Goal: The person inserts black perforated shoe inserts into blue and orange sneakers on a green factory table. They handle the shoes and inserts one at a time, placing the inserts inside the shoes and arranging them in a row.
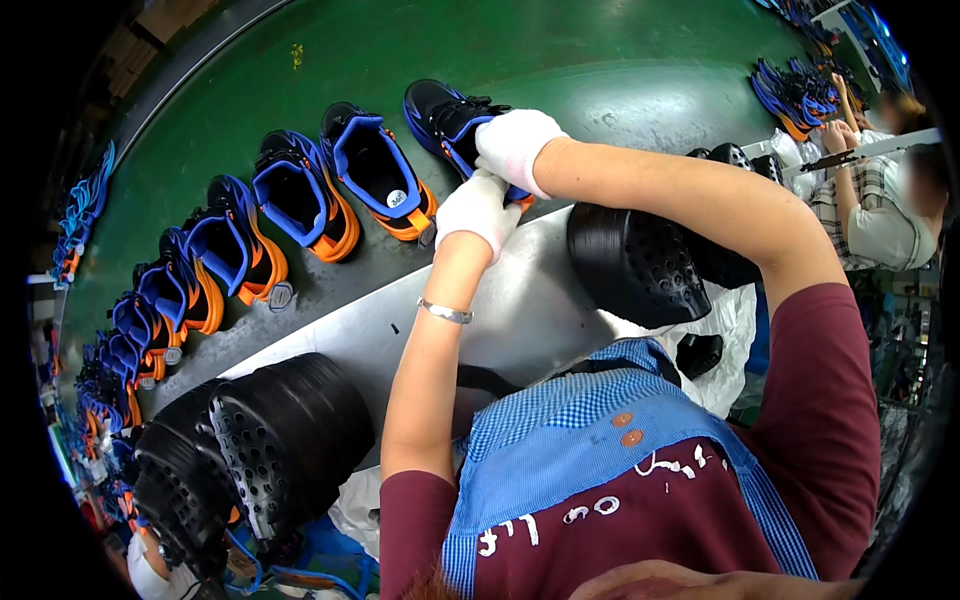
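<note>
A black sneaker (434, 108) with a blue collar and orange heel sits at the right end of a row on the green worktop (620, 50). My right hand (518, 150), in a white glove, is closed at its collar and covers part of the opening. At the heel, my left hand (474, 212), also white-gloved, has its fingers closed against the shoe. Their fingertips are partly hidden, so anything small between them cannot be seen. Just left of my hands stands another matching sneaker (372, 165) with a round white sticker inside.
More matching sneakers (292, 200) curve away to the left. Stacked black perforated pieces (290, 440) stand near left; similar black stacks (640, 262) are by my right arm. A metal ledge (500, 310) runs along the worktop. Co-workers (880, 215) sit at far right beside more shoes (785, 100).
</note>
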Tool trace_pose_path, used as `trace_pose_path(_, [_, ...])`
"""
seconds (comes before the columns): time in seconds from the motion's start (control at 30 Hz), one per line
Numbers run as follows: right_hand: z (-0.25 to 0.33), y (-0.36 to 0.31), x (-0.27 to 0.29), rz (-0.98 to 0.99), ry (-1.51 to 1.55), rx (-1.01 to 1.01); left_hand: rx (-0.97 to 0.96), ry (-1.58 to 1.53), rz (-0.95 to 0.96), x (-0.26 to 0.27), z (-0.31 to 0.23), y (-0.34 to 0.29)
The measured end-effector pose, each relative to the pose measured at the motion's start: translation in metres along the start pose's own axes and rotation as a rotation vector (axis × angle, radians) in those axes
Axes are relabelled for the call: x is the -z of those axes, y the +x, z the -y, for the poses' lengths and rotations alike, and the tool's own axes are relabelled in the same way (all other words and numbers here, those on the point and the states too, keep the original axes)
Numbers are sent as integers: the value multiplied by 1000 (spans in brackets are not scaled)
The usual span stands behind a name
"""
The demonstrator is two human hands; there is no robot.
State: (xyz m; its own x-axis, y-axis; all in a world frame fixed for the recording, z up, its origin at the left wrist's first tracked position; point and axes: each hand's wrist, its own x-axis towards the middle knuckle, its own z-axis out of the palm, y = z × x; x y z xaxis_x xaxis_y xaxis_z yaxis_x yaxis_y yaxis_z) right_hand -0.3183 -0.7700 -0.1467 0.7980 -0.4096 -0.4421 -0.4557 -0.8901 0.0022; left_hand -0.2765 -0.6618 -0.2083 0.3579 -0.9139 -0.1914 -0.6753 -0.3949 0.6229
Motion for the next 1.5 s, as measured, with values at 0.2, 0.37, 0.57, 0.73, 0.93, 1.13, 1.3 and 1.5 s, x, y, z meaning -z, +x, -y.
trace_pose_path(0.2, [8,40,-7,-104,215,-66,-12,80,276,3,8,28])
trace_pose_path(0.37, [1,45,-11,-184,98,87,-46,157,332,-2,9,38])
trace_pose_path(0.57, [-19,-36,26,8,17,177,-61,38,163,-9,4,22])
trace_pose_path(0.73, [-85,-166,28,-408,-55,169,-239,78,-189,-18,27,-2])
trace_pose_path(0.93, [-176,-289,-38,-382,247,-306,-231,-135,-467,-22,-25,-78])
trace_pose_path(1.13, [-169,-302,-62,-402,645,-325,-144,-1026,362,-88,-82,-97])
trace_pose_path(1.3, [-171,-314,-61,-394,556,-390,-441,-694,97,-123,-103,-89])
trace_pose_path(1.5, [-249,-310,-78,-761,315,-616,-81,-679,286,-104,-115,-102])
